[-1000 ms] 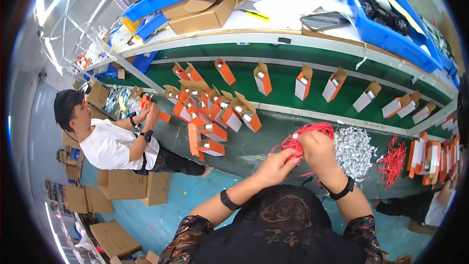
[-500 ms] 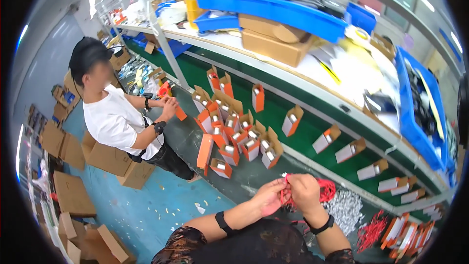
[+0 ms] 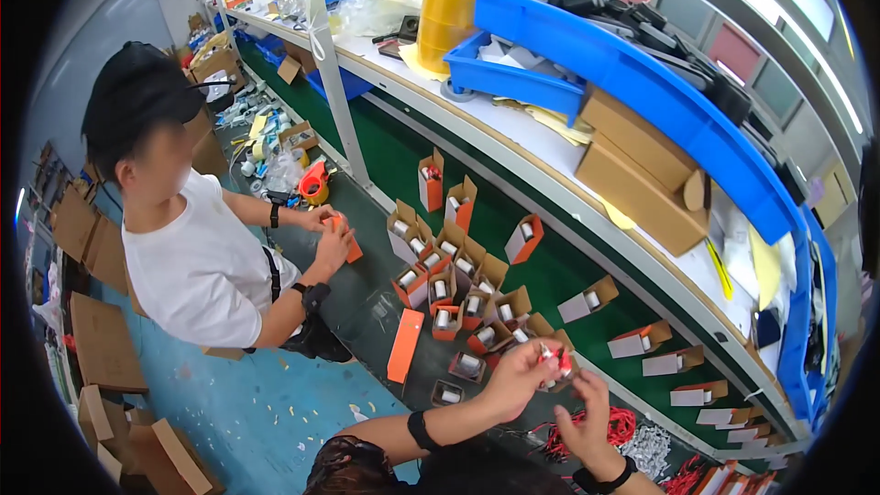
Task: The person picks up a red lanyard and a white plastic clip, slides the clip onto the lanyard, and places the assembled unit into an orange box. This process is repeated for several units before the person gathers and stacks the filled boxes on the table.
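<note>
My left hand (image 3: 519,379) is closed on a small bundle of red cord (image 3: 562,363) with a pale bit at its top, pinched between thumb and fingers. My right hand (image 3: 588,417) is just to its right and below, fingers apart, apparently holding nothing. Beneath the hands on the dark bench lies a pile of red cords (image 3: 621,427), beside a heap of small silvery pieces (image 3: 649,447). Open orange-and-white boxes (image 3: 444,319) with white cylindrical items inside stand clustered beyond my left hand. Between my hands and the shelf, another open box is partly hidden.
Across the bench at left, a co-worker in a white shirt (image 3: 197,261) holds an orange box (image 3: 354,243). A closed orange box (image 3: 404,346) lies near the bench edge. More open boxes (image 3: 587,301) line the green belt below a shelf with blue bins (image 3: 632,41). Cartons (image 3: 105,348) stand on the floor.
My hands have separated: the left has lifted the red cord bundle towards the boxes, while the right has let go and opened. The view has shifted; the co-worker appears closer.
</note>
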Available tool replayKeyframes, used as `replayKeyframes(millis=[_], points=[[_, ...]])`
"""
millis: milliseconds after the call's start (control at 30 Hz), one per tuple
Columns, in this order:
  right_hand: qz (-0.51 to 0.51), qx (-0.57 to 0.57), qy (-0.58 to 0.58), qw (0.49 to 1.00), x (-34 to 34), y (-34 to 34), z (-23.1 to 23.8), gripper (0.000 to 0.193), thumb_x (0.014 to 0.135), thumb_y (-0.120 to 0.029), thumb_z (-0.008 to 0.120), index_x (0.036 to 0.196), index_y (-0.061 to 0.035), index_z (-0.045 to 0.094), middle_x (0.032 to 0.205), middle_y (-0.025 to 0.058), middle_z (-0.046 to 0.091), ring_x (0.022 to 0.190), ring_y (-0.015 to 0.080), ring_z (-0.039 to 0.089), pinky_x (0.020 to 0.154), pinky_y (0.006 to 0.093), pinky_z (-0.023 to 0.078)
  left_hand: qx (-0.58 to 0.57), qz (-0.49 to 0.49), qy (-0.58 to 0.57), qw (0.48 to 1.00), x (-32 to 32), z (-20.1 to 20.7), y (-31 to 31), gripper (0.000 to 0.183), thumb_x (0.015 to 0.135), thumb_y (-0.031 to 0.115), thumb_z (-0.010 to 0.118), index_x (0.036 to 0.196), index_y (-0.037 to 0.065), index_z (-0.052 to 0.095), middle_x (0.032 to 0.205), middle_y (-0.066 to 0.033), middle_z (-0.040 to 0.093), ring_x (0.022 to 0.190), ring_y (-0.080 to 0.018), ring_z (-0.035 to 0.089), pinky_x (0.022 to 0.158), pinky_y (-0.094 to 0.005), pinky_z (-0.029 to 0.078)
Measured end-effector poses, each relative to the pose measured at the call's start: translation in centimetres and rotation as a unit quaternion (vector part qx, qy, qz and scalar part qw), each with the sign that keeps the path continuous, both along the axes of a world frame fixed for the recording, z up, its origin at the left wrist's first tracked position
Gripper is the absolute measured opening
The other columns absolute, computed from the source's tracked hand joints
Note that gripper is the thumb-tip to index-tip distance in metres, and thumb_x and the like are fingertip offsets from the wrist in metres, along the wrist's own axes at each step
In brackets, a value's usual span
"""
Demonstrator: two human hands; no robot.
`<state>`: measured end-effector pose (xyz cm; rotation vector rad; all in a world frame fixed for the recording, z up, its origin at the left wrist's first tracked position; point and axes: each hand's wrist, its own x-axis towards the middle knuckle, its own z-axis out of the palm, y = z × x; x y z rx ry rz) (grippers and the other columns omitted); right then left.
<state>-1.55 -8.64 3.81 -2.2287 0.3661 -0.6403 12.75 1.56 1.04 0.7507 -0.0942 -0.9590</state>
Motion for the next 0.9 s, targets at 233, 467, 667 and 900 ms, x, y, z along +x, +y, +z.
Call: replayKeyframes(millis=[233,467,667,900], points=[[0.070,-0.110,0.101,0.986,2.9,-4.8,-1.5,0.035,0.075,-0.004,0.073,0.109,-0.0045,0.062,0.101,0.0125,0.065,0.083,0.0279,0.067,0.073,0.0367,0.053,-0.027,0.312,-0.148,0.938,22.8,0.3,-5.1,0.023,0.079,-0.011,0.057,0.096,0.005,0.055,0.091,-0.0090,0.065,0.074,-0.0120,0.057,0.057,-0.0214,0.044],[0.144,-0.198,0.168,0.955,1.7,-6.2,-3.0,0.028,0.076,-0.011,0.074,0.103,-0.0098,0.066,0.092,0.0064,0.066,0.081,0.0257,0.066,0.068,0.0380,0.052,0.066,0.413,0.013,0.908,41.4,-9.7,-7.8,0.033,0.079,-0.012,0.053,0.107,0.005,0.052,0.079,-0.0063,0.053,0.059,-0.0154,0.051,0.047,-0.0285,0.039],[0.045,-0.160,0.212,0.963,-3.6,-7.9,-4.5,0.026,0.076,-0.011,0.073,0.101,-0.0090,0.068,0.084,0.0076,0.066,0.076,0.0280,0.066,0.066,0.0397,0.052,0.041,0.416,0.022,0.908,43.0,-9.7,-9.3,0.029,0.079,-0.016,0.050,0.102,0.003,0.053,0.079,-0.0081,0.057,0.057,-0.0158,0.052,0.046,-0.0268,0.039],[-0.041,-0.116,0.277,0.953,-6.6,-8.3,-5.9,0.020,0.077,-0.012,0.071,0.097,-0.0086,0.069,0.082,0.0101,0.067,0.074,0.0311,0.065,0.067,0.0423,0.053,-0.018,0.347,0.087,0.933,34.4,-5.7,-15.5,0.029,0.097,0.009,0.047,0.125,0.002,0.053,0.115,-0.0119,0.062,0.101,-0.0238,0.063,0.080,-0.0348,0.055]])
